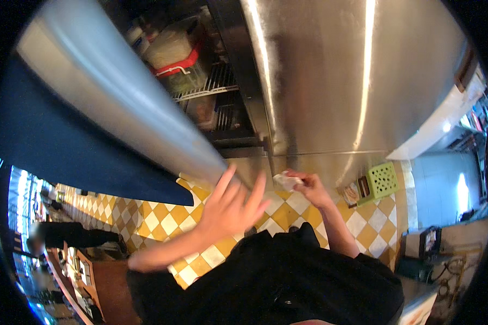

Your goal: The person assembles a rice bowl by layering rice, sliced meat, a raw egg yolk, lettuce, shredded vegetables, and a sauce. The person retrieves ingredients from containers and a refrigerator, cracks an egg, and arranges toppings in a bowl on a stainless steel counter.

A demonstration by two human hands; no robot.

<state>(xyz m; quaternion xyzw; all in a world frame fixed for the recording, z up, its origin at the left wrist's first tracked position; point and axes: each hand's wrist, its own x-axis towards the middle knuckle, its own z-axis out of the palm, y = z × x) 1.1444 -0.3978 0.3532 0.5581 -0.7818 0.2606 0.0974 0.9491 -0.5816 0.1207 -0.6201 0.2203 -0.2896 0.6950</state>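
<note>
My left hand (229, 210) is raised with its fingers spread, slightly blurred, holding nothing. It overlaps the lower edge of a swung-out steel refrigerator door (130, 103); whether it touches the door I cannot tell. Between the fingers and thumb of my right hand (313, 190) is a small white packet (287, 180) with some red on it. Beyond the door, the dark refrigerator interior shows a wire shelf (214, 86). A clear container with a red rim (179, 67) stands on that shelf, with a pale bulky item on top.
A closed steel door panel (320, 76) fills the upper right. On the yellow-and-white checked floor (195, 265) stands a green plastic crate (382, 180), right of my right hand. At the far left a person in dark clothes (70, 235) is near a wooden counter (111, 284).
</note>
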